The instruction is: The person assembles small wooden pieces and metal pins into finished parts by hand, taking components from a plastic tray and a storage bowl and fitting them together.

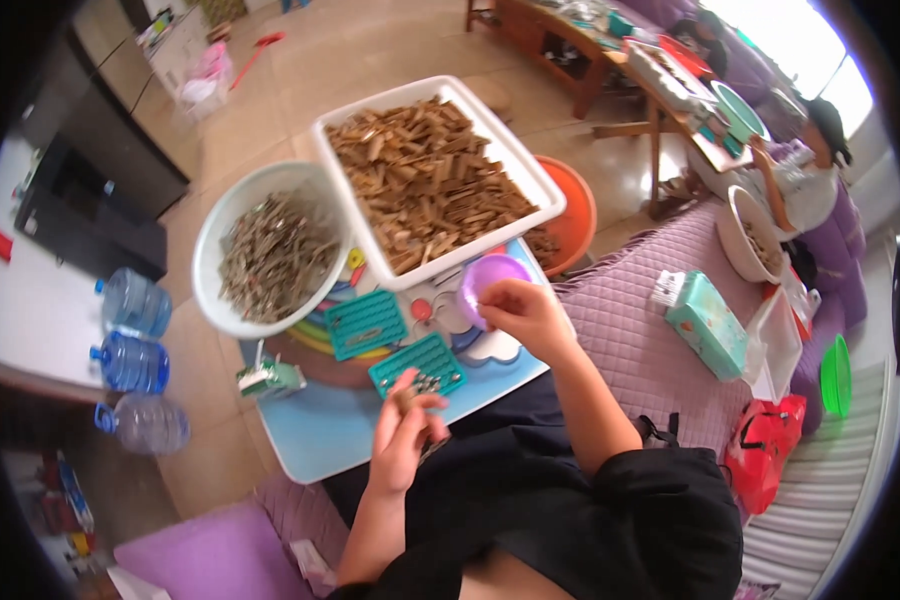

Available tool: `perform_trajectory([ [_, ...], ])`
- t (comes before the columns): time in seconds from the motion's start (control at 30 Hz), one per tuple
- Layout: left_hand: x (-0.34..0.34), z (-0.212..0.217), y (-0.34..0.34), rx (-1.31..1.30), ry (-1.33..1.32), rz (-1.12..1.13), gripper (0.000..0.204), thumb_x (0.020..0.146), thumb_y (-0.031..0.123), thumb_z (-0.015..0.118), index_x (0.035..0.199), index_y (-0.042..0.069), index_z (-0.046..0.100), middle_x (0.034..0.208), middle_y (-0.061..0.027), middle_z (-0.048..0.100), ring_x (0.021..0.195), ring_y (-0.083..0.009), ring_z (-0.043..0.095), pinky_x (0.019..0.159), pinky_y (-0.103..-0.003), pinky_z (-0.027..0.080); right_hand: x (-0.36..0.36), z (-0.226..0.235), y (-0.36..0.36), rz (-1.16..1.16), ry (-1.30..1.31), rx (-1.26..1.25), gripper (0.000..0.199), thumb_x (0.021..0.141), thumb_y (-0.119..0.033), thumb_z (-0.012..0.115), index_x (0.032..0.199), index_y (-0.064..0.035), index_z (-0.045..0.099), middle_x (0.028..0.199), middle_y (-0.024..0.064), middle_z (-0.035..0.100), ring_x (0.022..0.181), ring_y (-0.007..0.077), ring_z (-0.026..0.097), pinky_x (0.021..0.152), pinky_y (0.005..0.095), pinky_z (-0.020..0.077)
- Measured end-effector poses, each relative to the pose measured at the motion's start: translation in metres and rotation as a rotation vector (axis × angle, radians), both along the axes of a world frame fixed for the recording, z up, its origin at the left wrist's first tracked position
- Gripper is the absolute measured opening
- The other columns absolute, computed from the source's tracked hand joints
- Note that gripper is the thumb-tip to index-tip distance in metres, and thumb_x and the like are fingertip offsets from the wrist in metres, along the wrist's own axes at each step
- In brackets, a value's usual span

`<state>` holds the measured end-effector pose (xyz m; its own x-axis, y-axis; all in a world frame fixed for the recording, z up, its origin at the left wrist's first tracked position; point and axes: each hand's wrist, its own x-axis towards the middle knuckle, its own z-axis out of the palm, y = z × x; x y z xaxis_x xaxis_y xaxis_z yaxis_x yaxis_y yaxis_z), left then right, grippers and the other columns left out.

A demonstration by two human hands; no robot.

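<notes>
My left hand (407,432) is closed around a small wooden piece with a bit of metal, just below a teal grid tray (419,364) on the light blue table (320,430). My right hand (522,312) reaches into a small purple bowl (488,282), fingers pinched; what it holds is hidden. A second teal grid tray (366,323) lies to the left. Behind them stands a large white rectangular tub (532,175) full of brown wooden pieces, and a round white basin (215,245) filled with grey-brown metal springs.
An orange basin (578,215) sits behind the tub. Three blue water jugs (133,362) stand on the floor at left. On the purple quilted sofa lie a teal tissue box (708,325) and a red bag (765,445). Another person (805,185) sits at far right with a white bowl.
</notes>
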<state>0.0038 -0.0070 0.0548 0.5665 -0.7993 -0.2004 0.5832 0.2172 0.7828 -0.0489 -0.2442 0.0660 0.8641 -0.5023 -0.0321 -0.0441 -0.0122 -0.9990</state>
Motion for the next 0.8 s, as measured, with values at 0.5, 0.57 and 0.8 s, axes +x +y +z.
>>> perform_trajectory([
  [0.5, -0.002, 0.004, -0.009, -0.003, -0.171, -0.075, 0.030, 0.099, 0.023, 0.039, 0.110, -0.003, 0.048, 0.082, -0.0085, 0.060, 0.072, -0.0154, 0.061, 0.069, -0.028, 0.050, -0.006, 0.022, 0.080, 0.104, -0.338, -0.408, 0.013, 0.072, 0.005, 0.061, 0.082, -0.0014, 0.056, 0.092, 0.0114, 0.064, 0.079, 0.0189, 0.064, 0.070, 0.0276, 0.0505],
  [0.57, -0.001, 0.005, -0.008, 0.005, -0.163, -0.063, 0.029, 0.099, 0.022, 0.039, 0.108, -0.003, 0.049, 0.081, -0.0086, 0.060, 0.071, -0.0156, 0.061, 0.069, -0.027, 0.050, -0.005, 0.020, 0.082, 0.065, -0.403, -0.521, 0.014, 0.072, 0.006, 0.062, 0.081, -0.0016, 0.056, 0.090, 0.0119, 0.064, 0.074, 0.0215, 0.064, 0.066, 0.0276, 0.0513],
  [0.8, 0.001, 0.012, -0.007, 0.029, -0.161, -0.048, 0.025, 0.098, 0.019, 0.041, 0.103, -0.004, 0.050, 0.078, -0.0086, 0.059, 0.068, -0.0155, 0.061, 0.066, -0.027, 0.051, -0.005, 0.019, 0.085, 0.045, -0.417, -0.633, 0.016, 0.068, 0.007, 0.062, 0.080, -0.0012, 0.057, 0.092, 0.0130, 0.065, 0.075, 0.0222, 0.064, 0.067, 0.0279, 0.0510],
])
